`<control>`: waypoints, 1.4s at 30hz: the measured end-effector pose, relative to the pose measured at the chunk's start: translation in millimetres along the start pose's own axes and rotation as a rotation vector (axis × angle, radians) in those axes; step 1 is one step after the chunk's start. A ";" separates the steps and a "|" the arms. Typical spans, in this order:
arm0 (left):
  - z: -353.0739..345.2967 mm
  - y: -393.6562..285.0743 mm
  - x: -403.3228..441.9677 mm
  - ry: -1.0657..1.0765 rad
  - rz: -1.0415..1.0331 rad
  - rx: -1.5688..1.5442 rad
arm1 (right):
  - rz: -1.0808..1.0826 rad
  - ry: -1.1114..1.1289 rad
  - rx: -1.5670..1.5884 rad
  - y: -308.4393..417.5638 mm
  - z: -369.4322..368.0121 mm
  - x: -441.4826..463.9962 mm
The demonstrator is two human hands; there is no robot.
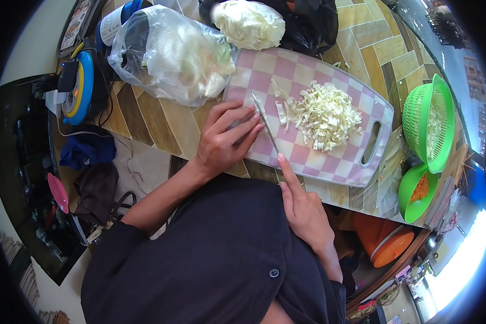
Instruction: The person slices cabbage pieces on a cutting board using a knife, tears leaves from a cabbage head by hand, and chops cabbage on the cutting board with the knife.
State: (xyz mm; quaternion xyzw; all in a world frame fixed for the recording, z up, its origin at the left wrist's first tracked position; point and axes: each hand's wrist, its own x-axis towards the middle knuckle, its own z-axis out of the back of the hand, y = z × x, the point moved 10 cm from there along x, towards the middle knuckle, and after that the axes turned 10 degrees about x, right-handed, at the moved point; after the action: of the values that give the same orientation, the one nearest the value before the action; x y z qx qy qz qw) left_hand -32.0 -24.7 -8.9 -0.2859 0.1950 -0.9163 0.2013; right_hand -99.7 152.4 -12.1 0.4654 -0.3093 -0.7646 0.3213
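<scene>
My right hand [306, 213] is closed around a knife, its index finger stretched along the back of the blade [265, 125]. The handle is hidden in the palm. The blade lies over the left part of a pink-and-white checked cutting board [286, 67]. Beside the blade, my left hand [227, 135] rests at the board's left edge with bent fingers pressed down, the fingertips close to the knife. What lies beneath those fingers is mostly covered by them. A heap of shredded cabbage [329, 116] sits on the board to the right of the knife, with loose strips nearer the blade.
A clear plastic bag [173, 56] and a pale cabbage [251, 24] stand behind the board, near a black bag [310, 24]. At right are a green basket [416, 110] with shreds and a green bowl [407, 189] holding orange shreds. A blue-and-yellow cord reel [85, 86] is at left.
</scene>
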 end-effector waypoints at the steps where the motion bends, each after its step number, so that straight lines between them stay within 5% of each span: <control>1: -0.3 -0.1 -0.5 -0.003 -0.003 0.006 | 0.009 -0.004 0.002 1.7 -1.0 4.2; 42: 3.5 -1.2 0.6 -0.028 0.012 -0.018 | -0.061 0.050 -0.033 -21.1 12.6 -53.9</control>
State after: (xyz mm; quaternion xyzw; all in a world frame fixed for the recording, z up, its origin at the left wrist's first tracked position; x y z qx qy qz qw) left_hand -30.6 -24.8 -5.5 -0.2996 0.2020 -0.9092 0.2069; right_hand -96.0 209.3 4.0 0.4882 -0.2740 -0.7673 0.3130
